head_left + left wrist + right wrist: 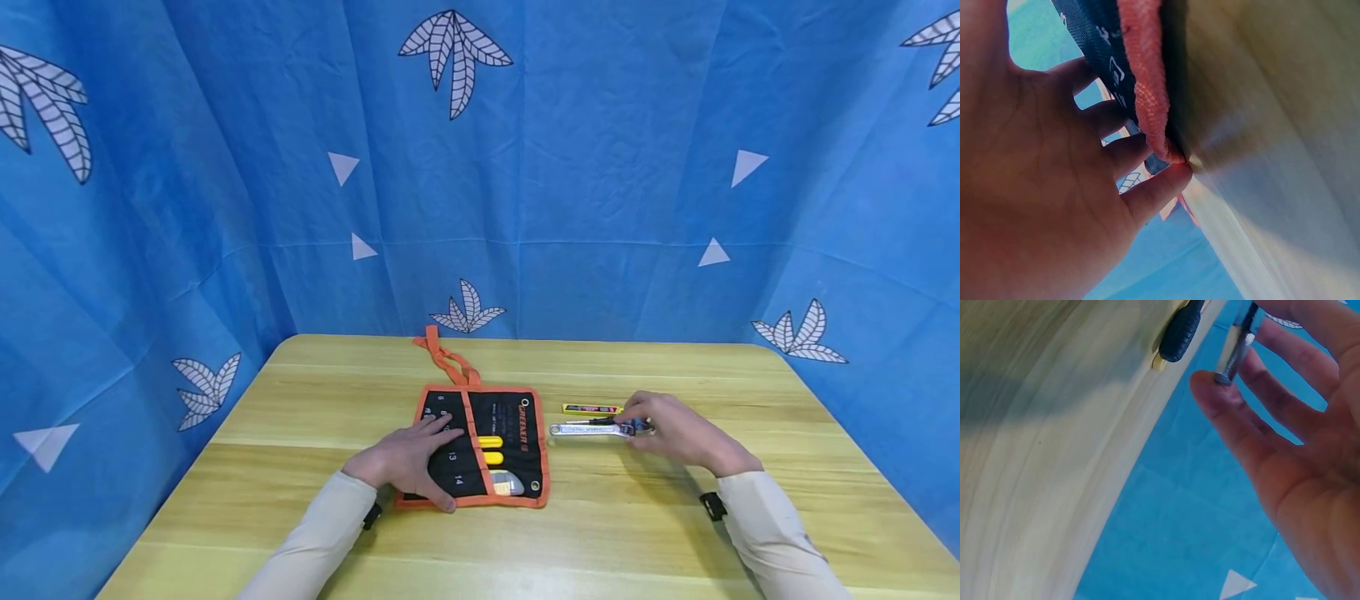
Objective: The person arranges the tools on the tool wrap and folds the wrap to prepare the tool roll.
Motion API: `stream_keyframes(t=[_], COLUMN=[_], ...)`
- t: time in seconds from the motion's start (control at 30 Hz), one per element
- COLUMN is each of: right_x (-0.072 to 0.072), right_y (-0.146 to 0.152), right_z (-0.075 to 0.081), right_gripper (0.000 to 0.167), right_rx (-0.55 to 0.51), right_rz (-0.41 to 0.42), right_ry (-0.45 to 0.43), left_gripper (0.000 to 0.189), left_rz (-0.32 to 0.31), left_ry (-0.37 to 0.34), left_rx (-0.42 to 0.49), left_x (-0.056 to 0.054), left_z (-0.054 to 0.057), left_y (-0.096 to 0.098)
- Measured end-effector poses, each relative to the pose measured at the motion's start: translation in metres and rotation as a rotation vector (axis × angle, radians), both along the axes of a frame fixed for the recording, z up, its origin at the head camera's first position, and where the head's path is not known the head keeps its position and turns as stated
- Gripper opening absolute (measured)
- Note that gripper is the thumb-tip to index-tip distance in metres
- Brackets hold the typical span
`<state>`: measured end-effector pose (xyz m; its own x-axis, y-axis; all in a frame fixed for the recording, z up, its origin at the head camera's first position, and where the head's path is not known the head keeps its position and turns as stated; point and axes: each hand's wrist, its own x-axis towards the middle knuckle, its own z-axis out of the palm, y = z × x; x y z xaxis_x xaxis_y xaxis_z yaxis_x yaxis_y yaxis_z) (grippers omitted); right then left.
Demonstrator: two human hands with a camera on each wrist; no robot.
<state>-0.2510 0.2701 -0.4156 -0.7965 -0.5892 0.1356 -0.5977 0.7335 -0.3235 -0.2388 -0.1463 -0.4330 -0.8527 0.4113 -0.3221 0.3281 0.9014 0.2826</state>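
Observation:
A black tool pouch (517, 417) with orange trim lies unrolled on the table. My left hand (416, 454) rests on its numbered pockets with fingers spread. In the left wrist view the fingertips of that hand (1054, 169) reach the pouch's orange edge (1147, 81). Two yellow handles (491, 442) and a grey rounded tool end (507, 483) stick out of one pocket. To the right, my right hand (678, 433) pinches a silver wrench (585, 430), its ring end pointing left. The right wrist view shows the wrench (1233, 356) between thumb and fingers, close to a black-handled screwdriver (1180, 332).
A narrow yellow item (591, 409) with a printed label lies just behind the wrench. Orange tie straps (450, 362) trail from the pouch toward the back edge. The wooden table (570, 550) backs onto a blue patterned curtain (585, 208).

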Motion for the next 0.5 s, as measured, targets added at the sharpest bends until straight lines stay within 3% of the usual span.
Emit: stream_keyframes(t=[0.27,0.5], right_x=[-0.002,-0.005], right_y=[-0.012,-0.025], right_z=[0.002,0.002], right_gripper=[0.025,0.025], right_rx=[-0.019,-0.053], right_rz=[-0.027,-0.040], right_ry=[0.067,0.065], left_gripper=[0.110,0.110], left_rz=[0.003,0.006], left_ry=[-0.005,-0.003], left_rx=[-0.003,-0.001], left_x=[0.000,0.000], left_z=[0.002,0.001], left_y=[0.000,0.000])
